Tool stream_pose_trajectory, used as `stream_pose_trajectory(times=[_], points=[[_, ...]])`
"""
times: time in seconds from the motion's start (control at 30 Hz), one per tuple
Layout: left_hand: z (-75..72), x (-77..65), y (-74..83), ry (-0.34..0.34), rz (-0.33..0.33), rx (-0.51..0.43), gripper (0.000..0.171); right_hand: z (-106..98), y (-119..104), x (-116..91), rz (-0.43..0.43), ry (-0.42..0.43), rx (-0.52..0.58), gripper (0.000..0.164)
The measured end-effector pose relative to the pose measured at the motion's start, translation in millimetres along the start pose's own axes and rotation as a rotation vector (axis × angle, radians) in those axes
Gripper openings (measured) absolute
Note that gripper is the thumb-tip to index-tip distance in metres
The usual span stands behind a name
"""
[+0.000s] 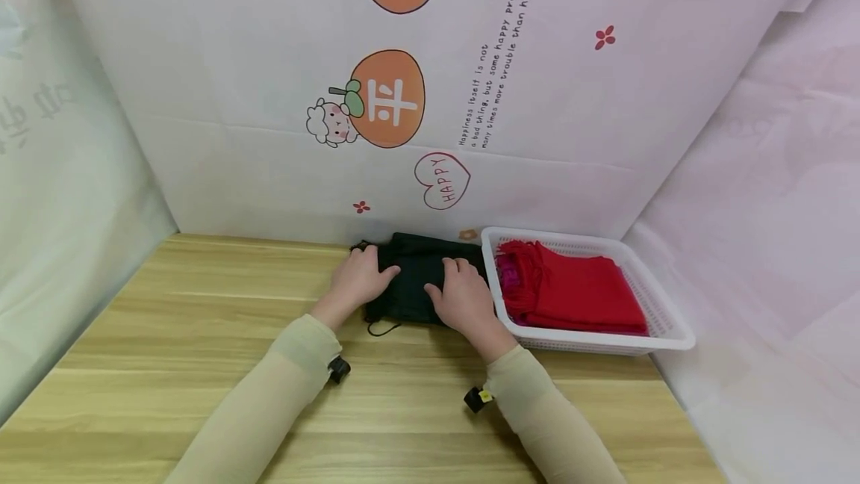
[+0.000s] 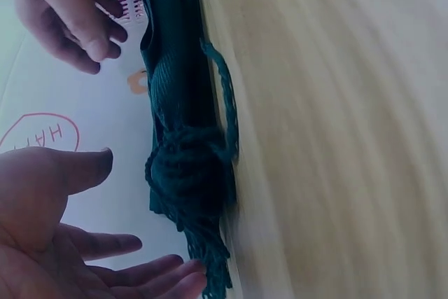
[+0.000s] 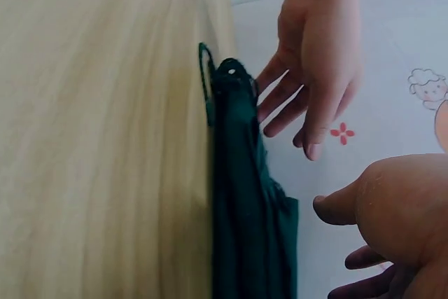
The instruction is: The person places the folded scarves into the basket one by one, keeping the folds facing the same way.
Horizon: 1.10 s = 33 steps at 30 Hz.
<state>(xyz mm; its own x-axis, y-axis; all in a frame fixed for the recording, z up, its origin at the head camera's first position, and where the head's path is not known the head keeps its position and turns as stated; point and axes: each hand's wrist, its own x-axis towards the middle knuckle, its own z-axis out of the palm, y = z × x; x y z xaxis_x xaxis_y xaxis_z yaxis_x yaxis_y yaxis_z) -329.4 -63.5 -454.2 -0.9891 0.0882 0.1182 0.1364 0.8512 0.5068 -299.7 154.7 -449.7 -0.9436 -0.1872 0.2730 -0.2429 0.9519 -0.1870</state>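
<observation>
A folded dark green scarf (image 1: 413,286) with a corded fringe (image 2: 203,243) lies on the table by the back wall. Over its left end is my left hand (image 1: 356,281), fingers spread and fairly straight; in the left wrist view its fingertips come close to the fringe, and contact is unclear. My right hand (image 1: 465,301) is above the scarf's right part, with fingers loosely bent. The left wrist view has a gap between that right hand (image 2: 66,12) and the cloth. Neither hand grips anything.
To the right of the scarf stands a white plastic basket (image 1: 489,267). Inside it lies a folded red scarf (image 1: 584,290) with fringe, over something magenta (image 1: 508,273). A printed white wall covering (image 1: 537,193) rises behind the wooden table (image 1: 201,320).
</observation>
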Motion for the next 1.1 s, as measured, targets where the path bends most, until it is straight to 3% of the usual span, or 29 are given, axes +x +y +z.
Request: stream_pose_trajectory(times=[0.37, 0.67, 0.93, 1.1], points=[[6.1, 2.7, 2.9, -0.075, -0.040, 0.022, 0.069, 17.9, 5.5, 0.0, 0.079, -0.062, -0.059, 0.078], [14.5, 11.2, 8.6, -0.135, -0.010, 0.099, 0.062, 29.3, 12.0, 0.8, 0.200, -0.149, -0.089, 0.081], [15.3, 13.4, 17.7, -0.175, 0.012, 0.103, 0.048, 32.2, 11.7, 0.5, 0.223, -0.191, -0.101, 0.082], [18.5, 15.5, 17.6, -0.207, 0.004, 0.094, 0.048, 31.4, 10.6, -1.0, 0.200, -0.205, -0.136, 0.079]])
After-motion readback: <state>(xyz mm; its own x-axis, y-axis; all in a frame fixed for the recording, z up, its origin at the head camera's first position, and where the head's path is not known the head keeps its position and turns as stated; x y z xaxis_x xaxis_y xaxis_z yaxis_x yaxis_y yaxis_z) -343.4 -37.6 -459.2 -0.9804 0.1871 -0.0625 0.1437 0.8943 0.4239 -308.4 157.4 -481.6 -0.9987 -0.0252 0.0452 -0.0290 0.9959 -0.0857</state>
